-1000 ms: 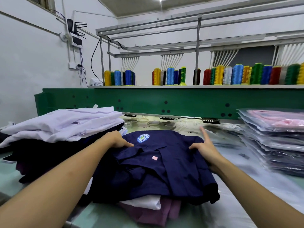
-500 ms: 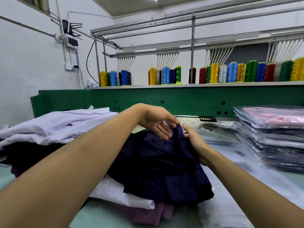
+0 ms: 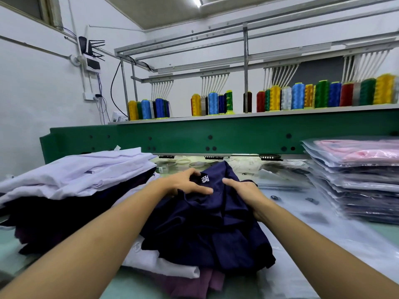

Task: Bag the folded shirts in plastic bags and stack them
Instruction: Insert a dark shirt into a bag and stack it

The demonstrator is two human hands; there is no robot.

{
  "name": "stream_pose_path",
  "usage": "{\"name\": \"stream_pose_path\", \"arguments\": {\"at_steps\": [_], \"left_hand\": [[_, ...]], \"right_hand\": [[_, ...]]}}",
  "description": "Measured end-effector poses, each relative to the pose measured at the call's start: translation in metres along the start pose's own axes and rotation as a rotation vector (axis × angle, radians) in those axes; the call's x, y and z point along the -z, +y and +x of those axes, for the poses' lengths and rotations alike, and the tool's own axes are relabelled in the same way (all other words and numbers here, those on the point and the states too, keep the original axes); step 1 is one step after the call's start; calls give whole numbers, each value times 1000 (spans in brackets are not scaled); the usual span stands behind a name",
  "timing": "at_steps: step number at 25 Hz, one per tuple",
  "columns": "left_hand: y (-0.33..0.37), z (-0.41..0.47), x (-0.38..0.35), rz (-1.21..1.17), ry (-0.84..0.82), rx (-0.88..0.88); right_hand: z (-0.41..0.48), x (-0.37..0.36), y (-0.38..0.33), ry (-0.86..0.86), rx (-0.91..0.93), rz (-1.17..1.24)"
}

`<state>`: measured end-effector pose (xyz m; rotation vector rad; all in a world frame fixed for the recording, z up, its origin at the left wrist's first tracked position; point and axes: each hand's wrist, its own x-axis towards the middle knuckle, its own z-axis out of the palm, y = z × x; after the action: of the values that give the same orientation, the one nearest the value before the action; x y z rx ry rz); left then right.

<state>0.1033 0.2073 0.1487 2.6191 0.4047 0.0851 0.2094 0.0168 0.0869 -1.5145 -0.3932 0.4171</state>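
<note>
A navy shirt [image 3: 207, 229] with small white lettering lies bunched on top of a low pile of white and purple shirts [image 3: 172, 270] in front of me. My left hand [image 3: 185, 184] grips its raised far edge beside the lettering, thumb laid across the cloth. My right hand [image 3: 246, 190] grips the same fold from the right, fingers curled into the fabric. Empty clear plastic bags [image 3: 278, 182] lie flat on the table just beyond the shirt. A stack of bagged shirts [image 3: 356, 182], pink on top, stands at the right.
A tall pile of lilac and dark garments [image 3: 71, 180] fills the left. The green machine beam [image 3: 216, 137] crosses behind, with thread cones [image 3: 298, 98] on its shelf. Pale table surface [image 3: 323, 240] shows at the right front.
The shirt lay flat with its round badge up; both hands came together at its far side and folded it over, so white lettering now shows. The camera tilted upward.
</note>
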Motion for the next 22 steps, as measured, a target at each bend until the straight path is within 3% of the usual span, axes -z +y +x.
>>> {"name": "stream_pose_path", "arguments": {"at_steps": [4, 6, 9, 11, 12, 15, 16, 18, 20, 21, 22], "left_hand": [[6, 7, -6, 173, 139, 32], [4, 8, -5, 166, 211, 34], [-3, 7, 2, 36, 392, 14], [-17, 6, 11, 23, 492, 95], [-27, 5, 18, 105, 487, 183], [-48, -7, 39, 531, 273, 454], [-46, -7, 47, 552, 329, 421], [-27, 1, 54, 323, 511, 196], [10, 3, 41, -74, 366, -25], [28, 3, 29, -179, 201, -49], [41, 5, 17, -128, 21, -14]], "right_hand": [[2, -17, -7, 64, 34, -373], [4, -21, -8, 80, 84, -442], [4, -15, -7, 66, 111, -317], [4, -6, -5, 49, 112, -201], [3, -1, -4, 34, 104, -137], [2, 18, -4, -6, 92, 21], [2, 23, -4, -19, 96, 54], [2, 30, -6, -35, 113, 107], [1, 34, -10, -22, 140, 142], [0, 35, -13, -11, 162, 148], [-1, 37, -16, -3, 189, 142]]}}
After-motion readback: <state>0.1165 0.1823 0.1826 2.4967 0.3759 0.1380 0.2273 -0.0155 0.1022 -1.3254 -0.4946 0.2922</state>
